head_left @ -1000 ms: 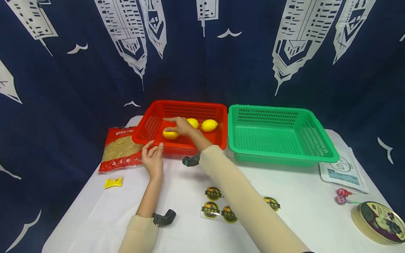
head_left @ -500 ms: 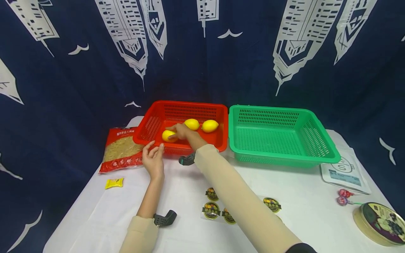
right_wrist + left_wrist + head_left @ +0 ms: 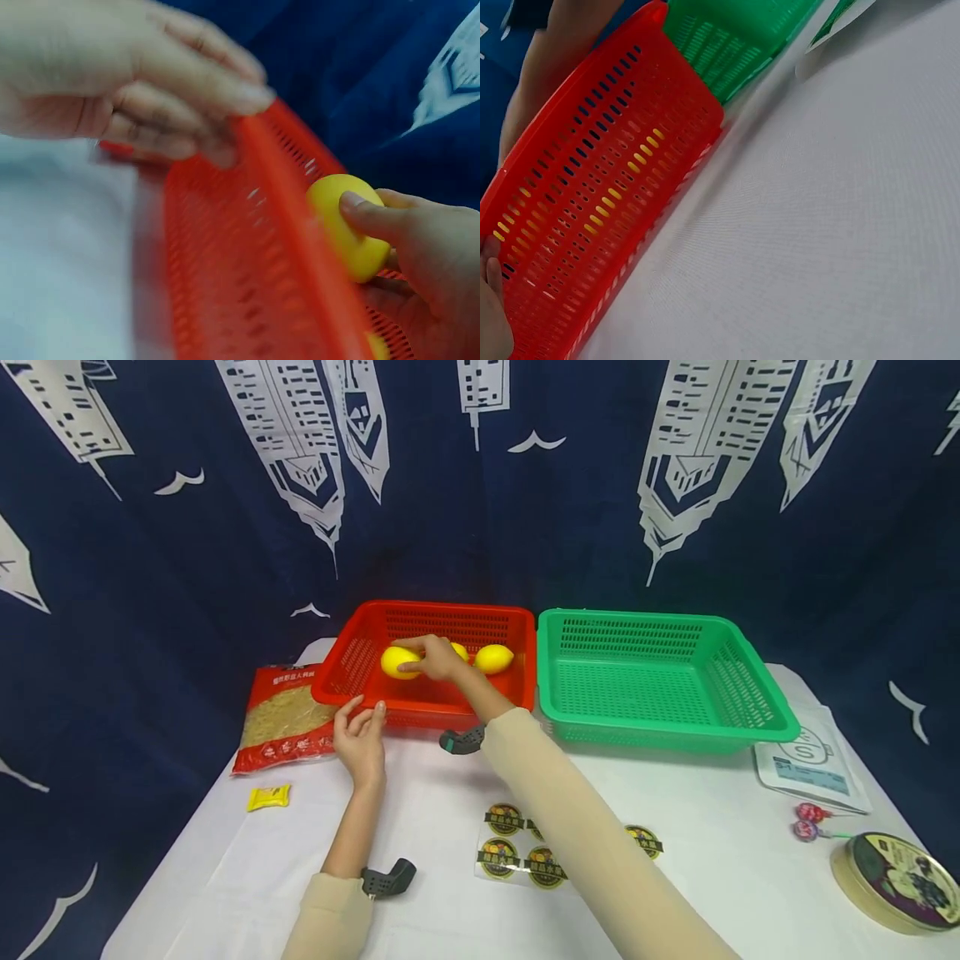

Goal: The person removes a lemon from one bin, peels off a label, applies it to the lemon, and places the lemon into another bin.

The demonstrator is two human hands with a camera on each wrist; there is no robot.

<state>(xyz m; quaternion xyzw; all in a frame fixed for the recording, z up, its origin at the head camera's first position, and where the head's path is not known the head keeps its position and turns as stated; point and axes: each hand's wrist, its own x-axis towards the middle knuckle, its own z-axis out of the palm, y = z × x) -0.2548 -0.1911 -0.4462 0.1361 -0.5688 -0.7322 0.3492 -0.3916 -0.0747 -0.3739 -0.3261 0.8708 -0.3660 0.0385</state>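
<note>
My right hand [image 3: 437, 658] grips a yellow lemon [image 3: 398, 662] inside the red basket [image 3: 362, 693], at its left part. Close up in the right wrist view, the thumb [image 3: 367, 214] presses on the lemon [image 3: 334, 214] above the basket's inside. Two more lemons are in the basket: one [image 3: 494, 658] shows fully, while the other [image 3: 461, 651] is partly hidden behind the right hand. At the basket's front left rim, my left hand [image 3: 362, 742] rests with fingers loosely bent, fingertips right at the rim. Only a small part of this hand [image 3: 491, 300] enters the left wrist view.
Against the red basket's right side stands a green basket [image 3: 667, 727]. A pasta bag [image 3: 285, 718] and a yellow wrapped candy [image 3: 268, 797] lie left. Round stickers [image 3: 498, 857] lie in front. A white packet [image 3: 813, 764], lollipops [image 3: 806, 831] and a round tin [image 3: 896, 885] are at right.
The right hand has reached down round the left lemon and raised it slightly toward the back of the red basket. The left hand has stayed at the rim.
</note>
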